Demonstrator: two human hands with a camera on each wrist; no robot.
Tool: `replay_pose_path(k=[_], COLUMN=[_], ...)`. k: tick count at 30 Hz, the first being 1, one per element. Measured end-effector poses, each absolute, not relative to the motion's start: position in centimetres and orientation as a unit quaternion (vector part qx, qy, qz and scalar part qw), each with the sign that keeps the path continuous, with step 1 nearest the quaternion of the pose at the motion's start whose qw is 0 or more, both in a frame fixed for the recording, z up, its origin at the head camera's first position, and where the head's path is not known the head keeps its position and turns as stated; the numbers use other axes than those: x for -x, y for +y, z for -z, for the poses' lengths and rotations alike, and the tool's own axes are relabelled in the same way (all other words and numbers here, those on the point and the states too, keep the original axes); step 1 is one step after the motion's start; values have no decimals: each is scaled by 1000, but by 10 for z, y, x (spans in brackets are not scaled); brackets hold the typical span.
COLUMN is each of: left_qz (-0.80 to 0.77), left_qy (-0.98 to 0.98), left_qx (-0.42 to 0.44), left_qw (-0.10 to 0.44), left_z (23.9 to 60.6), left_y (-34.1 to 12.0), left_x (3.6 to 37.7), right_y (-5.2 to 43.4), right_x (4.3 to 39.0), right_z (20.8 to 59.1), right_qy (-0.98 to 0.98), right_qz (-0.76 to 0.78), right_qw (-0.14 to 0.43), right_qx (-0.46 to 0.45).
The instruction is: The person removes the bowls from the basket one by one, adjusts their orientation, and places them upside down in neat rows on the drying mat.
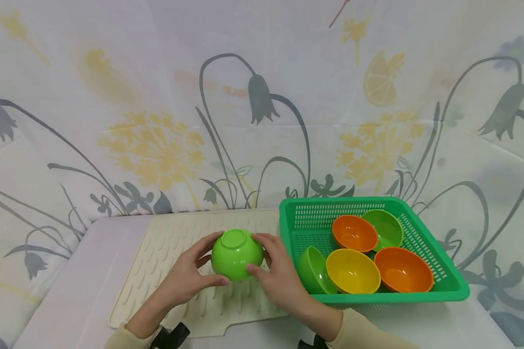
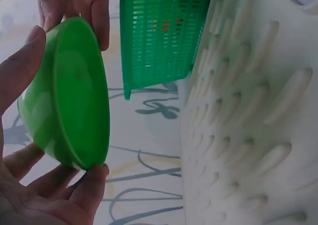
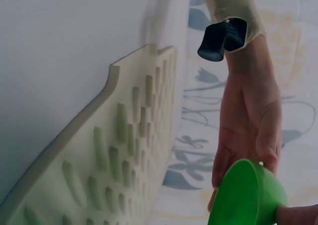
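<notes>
Both hands hold a green bowl (image 1: 237, 255) upside down above the beige ridged mat (image 1: 157, 271); its base ring faces up in the head view. My left hand (image 1: 188, 276) grips the bowl's left side, thumb low and fingers around the far side. On the opposite side my right hand (image 1: 284, 276) grips it the same way. In the left wrist view the bowl (image 2: 74, 96) shows its hollow inside over the mat's raised ridges (image 2: 258, 106). The right wrist view catches the bowl (image 3: 248, 195) between the left hand's fingers and the right thumb (image 3: 298, 215).
Right of the mat stands a green slotted basket (image 1: 445, 286). In it lie two orange bowls (image 1: 403, 269), a yellow bowl (image 1: 353, 271) and two green bowls (image 1: 316, 271). A flower-patterned cloth (image 1: 262, 160) hangs behind the white table (image 1: 91, 271).
</notes>
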State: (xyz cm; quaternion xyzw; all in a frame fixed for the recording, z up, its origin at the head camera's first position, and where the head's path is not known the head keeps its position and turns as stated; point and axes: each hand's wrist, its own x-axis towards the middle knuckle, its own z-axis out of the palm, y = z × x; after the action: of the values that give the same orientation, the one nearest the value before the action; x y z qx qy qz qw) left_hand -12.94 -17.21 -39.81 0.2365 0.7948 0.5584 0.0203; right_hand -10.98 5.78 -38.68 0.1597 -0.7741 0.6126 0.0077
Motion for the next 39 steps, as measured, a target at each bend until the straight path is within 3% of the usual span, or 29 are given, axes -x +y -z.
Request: replay_pose_path(k=[8, 15, 28, 39], left_qz=[-540, -549, -547, -477], left_qy=[818, 818, 828, 873], left_qx=[-196, -169, -111, -55], left_qw=[-1, -8, -52, -85], left_z=[408, 428, 446, 443], left_y=[-186, -204, -214, -225], left_x=[134, 147, 162, 177], right_y=[27, -3, -42, -73], right_x=[118, 132, 157, 179], right_z=[399, 409, 422, 432], right_qy=[-746, -708, -663, -687], right_qz=[-651, -703, -747, -720], right_qw=[-5, -22, -15, 11], right_qx=[-142, -62, 52, 97])
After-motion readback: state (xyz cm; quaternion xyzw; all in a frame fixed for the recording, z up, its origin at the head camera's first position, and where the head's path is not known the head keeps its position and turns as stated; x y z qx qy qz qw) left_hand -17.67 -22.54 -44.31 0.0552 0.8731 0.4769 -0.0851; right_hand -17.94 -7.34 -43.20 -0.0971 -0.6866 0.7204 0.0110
